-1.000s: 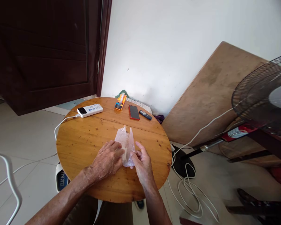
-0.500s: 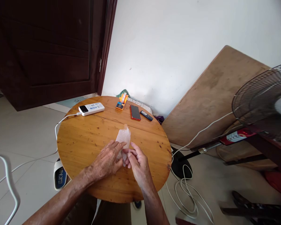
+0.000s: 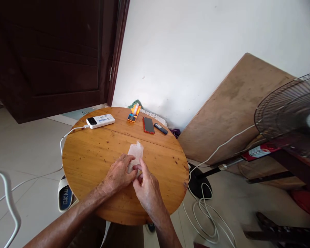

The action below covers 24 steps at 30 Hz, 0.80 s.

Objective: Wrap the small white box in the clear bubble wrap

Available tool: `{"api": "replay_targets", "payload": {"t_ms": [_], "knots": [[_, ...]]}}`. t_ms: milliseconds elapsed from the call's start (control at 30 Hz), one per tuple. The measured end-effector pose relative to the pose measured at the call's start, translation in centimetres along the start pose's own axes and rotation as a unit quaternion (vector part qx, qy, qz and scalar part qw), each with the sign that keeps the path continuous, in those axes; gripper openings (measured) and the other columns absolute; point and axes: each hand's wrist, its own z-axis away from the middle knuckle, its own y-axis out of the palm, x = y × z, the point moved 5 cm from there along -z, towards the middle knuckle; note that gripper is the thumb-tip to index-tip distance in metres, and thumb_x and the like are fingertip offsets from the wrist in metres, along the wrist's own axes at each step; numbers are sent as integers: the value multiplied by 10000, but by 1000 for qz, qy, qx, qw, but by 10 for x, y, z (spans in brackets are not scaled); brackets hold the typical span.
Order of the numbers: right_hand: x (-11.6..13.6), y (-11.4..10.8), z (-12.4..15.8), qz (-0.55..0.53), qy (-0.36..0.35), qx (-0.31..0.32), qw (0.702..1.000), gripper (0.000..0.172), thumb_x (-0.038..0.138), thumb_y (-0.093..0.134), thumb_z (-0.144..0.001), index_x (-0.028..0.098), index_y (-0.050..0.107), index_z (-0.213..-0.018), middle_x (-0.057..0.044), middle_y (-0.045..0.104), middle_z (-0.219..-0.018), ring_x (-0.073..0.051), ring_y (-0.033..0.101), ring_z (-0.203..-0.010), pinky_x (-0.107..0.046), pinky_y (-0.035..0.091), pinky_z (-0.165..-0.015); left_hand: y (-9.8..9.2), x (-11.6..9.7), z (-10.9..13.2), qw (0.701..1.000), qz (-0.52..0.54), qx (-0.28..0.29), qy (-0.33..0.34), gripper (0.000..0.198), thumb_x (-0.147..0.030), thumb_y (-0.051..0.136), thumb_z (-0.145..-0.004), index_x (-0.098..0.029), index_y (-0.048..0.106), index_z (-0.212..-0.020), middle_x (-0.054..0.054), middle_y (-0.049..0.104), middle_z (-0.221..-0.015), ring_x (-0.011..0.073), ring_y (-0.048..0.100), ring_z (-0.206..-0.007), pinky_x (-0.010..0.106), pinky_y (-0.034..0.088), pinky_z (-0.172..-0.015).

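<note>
A piece of translucent white plastic wrapping (image 3: 136,150), crinkled and narrow, lies on the round wooden table (image 3: 93,158) in front of me. My left hand (image 3: 119,173) is on its left side, with curled fingers and thumb gripping the lower left edge. From the right, my right hand (image 3: 147,187) closes its thumb and fingers on the near end, close to the left thumb. The fingers cover that near end, and whether anything is inside the wrapping cannot be made out.
Along the table's far side lie a white power bank (image 3: 100,121) with a cable, an orange tape dispenser (image 3: 134,113), a red-edged phone (image 3: 148,125) and a dark remote-like device (image 3: 161,128). A fan (image 3: 286,113) stands at right, with cable coils (image 3: 209,220) on the floor.
My right hand has shifted slightly left and its fingers have drawn closer to the left hand. The wrapping's far end looks lower and crumpled; its brownish tip no longer shows.
</note>
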Motion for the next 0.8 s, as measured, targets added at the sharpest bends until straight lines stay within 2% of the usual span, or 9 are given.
{"api": "replay_targets", "payload": {"t_ms": [167, 267, 367, 467, 567, 667, 800], "knots": [[-9, -10, 3, -146, 32, 25, 988, 618, 133, 512, -807, 224, 422, -1412, -72, 703, -1137, -141, 644, -701, -310, 569, -725, 4, 4, 2, 1000, 8, -6, 24, 361, -149, 585, -758, -168, 611, -1117, 70, 645, -1029, 201, 626, -887, 325, 515, -773], [-24, -18, 2, -186, 75, -8, 980, 480, 202, 512, -863, 191, 486, -1341, -79, 720, -1072, -156, 678, -782, -298, 570, -738, 3, 3, 1, 1000, -13, 3, 28, 365, -148, 606, -746, -141, 617, -1111, 92, 647, -1021, 227, 627, -928, 356, 525, -814], [-38, -22, 0, -158, 81, -47, 983, 409, 249, 514, -897, 172, 519, -1299, -94, 730, -1053, -193, 691, -925, -330, 557, -824, 2, 0, -1, 998, -36, 20, 39, 407, -131, 615, -729, -117, 615, -1136, 111, 649, -1038, 252, 623, -981, 397, 518, -881], [-42, -18, -3, -124, 46, -61, 989, 396, 238, 491, -918, 182, 517, -1309, -103, 722, -1099, -209, 685, -989, -354, 549, -854, 3, -1, -2, 998, -33, 19, 52, 470, -121, 608, -725, -115, 593, -1195, 114, 652, -1068, 257, 617, -1025, 415, 511, -926], [-37, -13, -5, -86, -6, -64, 994, 396, 194, 467, -930, 207, 515, -1322, -95, 710, -1143, -212, 666, -1046, -390, 520, -928, 6, 2, 0, 998, -29, 12, 55, 503, -125, 600, -732, -129, 574, -1234, 108, 654, -1072, 258, 617, -1044, 424, 516, -940], [-32, -10, -9, -47, -44, -59, 996, 410, 151, 440, -931, 228, 523, -1326, -80, 712, -1137, -216, 654, -1061, -417, 496, -960, 5, 1, 4, 997, -45, 0, 68, 533, -149, 585, -761, -160, 546, -1293, 121, 616, -1169, 269, 603, -1093, 437, 524, -945], [-34, -5, -15, -32, -53, -40, 997, 432, 147, 433, -928, 237, 522, -1341, -77, 714, -1125, -226, 652, -1053, -431, 492, -955, 1, -7, 7, 991, -83, 24, 100, 520, -150, 564, -788, -260, 562, -1297, 102, 503, -1344, 253, 610, -1105, 407, 555, -904]]}}
